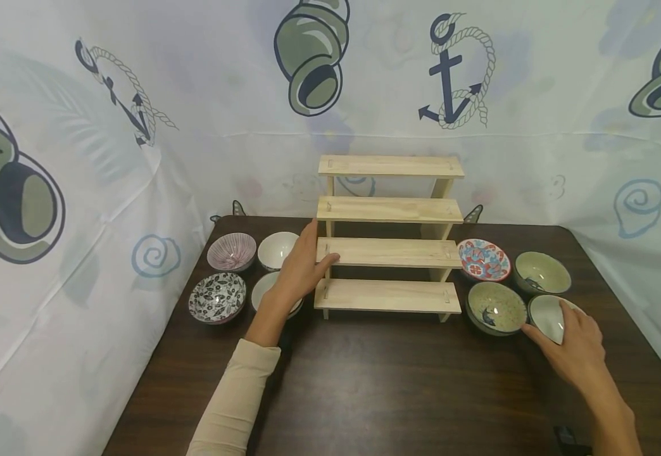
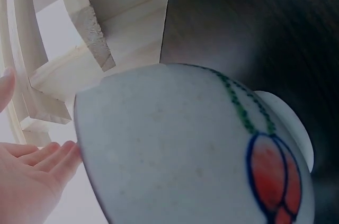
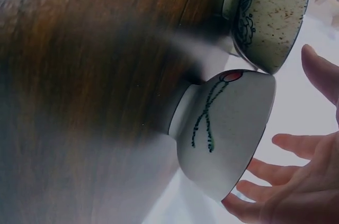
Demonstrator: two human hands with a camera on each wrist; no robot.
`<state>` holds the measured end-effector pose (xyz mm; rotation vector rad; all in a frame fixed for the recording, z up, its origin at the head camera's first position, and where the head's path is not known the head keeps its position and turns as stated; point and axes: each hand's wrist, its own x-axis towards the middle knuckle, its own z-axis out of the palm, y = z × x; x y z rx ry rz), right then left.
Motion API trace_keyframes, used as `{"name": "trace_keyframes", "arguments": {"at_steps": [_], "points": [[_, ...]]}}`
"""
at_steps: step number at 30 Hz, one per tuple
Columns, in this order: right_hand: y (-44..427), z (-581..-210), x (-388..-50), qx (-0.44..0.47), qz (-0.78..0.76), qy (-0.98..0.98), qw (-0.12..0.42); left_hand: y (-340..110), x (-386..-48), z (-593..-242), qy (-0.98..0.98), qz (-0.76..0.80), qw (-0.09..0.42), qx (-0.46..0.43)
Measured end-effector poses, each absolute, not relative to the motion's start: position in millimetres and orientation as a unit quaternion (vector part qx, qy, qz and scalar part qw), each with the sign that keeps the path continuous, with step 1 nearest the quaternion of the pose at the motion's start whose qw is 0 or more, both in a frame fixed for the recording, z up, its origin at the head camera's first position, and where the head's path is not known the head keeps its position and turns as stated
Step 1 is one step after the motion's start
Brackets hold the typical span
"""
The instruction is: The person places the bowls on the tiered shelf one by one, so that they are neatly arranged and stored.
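A four-tier light wood shelf [image 1: 389, 253] stands at the table's back middle. My left hand [image 1: 302, 263] is at its left side, fingers extended, above a white bowl [image 1: 263, 290]; in the left wrist view the hand [image 2: 37, 181] appears beside a white bowl [image 2: 175, 144] with a red motif. My right hand [image 1: 578, 345] is over the near right white bowl [image 1: 546, 316], fingers spread. The right wrist view has that hand [image 3: 296, 181] by the rim of the white bowl [image 3: 228, 123], with a speckled green bowl [image 3: 275, 17] beside it.
On the left are a pink striped bowl [image 1: 232, 251], a black-and-white floral bowl [image 1: 217, 297] and another white bowl [image 1: 276, 249]. On the right are a red-and-blue bowl [image 1: 484, 259], a green bowl [image 1: 542, 272] and a speckled bowl [image 1: 496, 308]. Patterned cloth [image 1: 239, 82] hangs behind the table [image 1: 399, 380].
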<state>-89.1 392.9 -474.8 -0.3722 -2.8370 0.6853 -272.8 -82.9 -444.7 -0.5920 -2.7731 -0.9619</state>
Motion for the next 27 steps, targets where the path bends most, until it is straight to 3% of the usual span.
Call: {"name": "trace_keyframes", "arguments": {"at_steps": [19, 27], "points": [[400.8, -479.7, -89.6, -0.124, 0.212, -0.962, 0.116, -83.6, -279.9, -441.0, -0.919, -0.325, 0.083, -0.208], [407.4, -482.9, -92.4, -0.141, 0.212, -0.963, 0.090, -84.1, -280.5, -439.0, -0.919, -0.325, 0.087, -0.208]]}}
